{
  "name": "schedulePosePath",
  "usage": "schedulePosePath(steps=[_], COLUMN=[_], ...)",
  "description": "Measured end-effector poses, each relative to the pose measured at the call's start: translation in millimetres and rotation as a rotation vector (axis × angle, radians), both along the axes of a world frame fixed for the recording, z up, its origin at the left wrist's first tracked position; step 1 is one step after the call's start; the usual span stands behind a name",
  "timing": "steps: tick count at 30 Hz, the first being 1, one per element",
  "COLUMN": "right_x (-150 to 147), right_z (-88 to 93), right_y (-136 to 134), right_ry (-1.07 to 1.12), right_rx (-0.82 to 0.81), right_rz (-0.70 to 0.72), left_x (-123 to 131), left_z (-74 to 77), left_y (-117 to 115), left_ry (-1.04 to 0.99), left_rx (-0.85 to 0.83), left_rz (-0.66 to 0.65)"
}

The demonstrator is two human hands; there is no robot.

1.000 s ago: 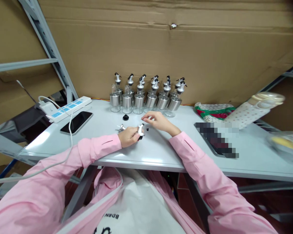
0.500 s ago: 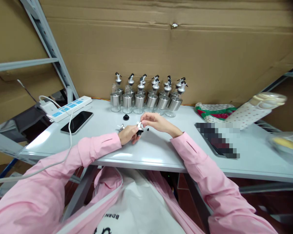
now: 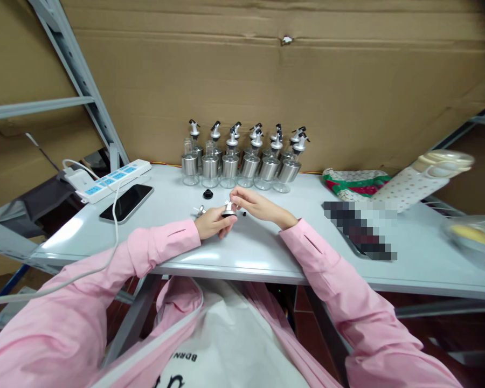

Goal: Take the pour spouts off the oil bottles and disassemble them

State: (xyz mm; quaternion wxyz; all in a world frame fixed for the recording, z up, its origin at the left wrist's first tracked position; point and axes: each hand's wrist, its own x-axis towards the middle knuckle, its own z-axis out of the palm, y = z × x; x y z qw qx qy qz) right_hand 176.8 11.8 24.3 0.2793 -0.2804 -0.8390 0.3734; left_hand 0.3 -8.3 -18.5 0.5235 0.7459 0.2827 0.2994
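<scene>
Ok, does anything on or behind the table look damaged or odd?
Yes: the cardboard behind the table has a small ragged hole, pale against the brown. Also, the two leftmost front bottles lack the spouts that the others wear. No spill shows.

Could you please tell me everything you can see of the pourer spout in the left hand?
The pourer spout has a silvery-white upper part and a wider collar, dark beneath; it looks like plastic, perhaps partly metal. Roughly upright above the table, it is gripped by the left hand; the right hand apparently touches and partly hides its top.
</scene>
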Motion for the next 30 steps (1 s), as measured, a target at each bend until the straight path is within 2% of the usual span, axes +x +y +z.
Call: schedulePosePath(steps=[8, 14, 17, 22, 27, 30], right_x=[1.8, -2.8, -2.8, 0.3, 11.0, 16.5], right_z=[3.3, 0.2, 1.9, 6.4, 6.2, 3.3], right_y=[0.8, -1.8, -1.8, 0.9, 9.8, 14.2], right_ry=[-0.124, -0.053, -0.017, 0.069, 0.340, 0.310], right_rx=[0.106, -0.099, -0.141, -0.111, -0.220, -0.194], right_rz=[-0.022, -0.102, -0.098, -0.095, -0.178, -0.213], left_x=[-1.1, -2.3, -5.5, -16.1, -28.8, -36.0], left_z=[0.7, -0.1, 2.4, 11.1, 21.2, 23.9], left_y=[0.1, 1.6, 4.3, 10.3, 16.6, 23.7], left_ry=[0.031, 0.114, 0.227, 0.461, 0.540, 0.548], left_rx=[0.016, 0.146, 0.331, 0.781, 1.020, 1.094], left_rz=[-0.008, 0.001, 0.052, 0.264, 0.407, 0.460])
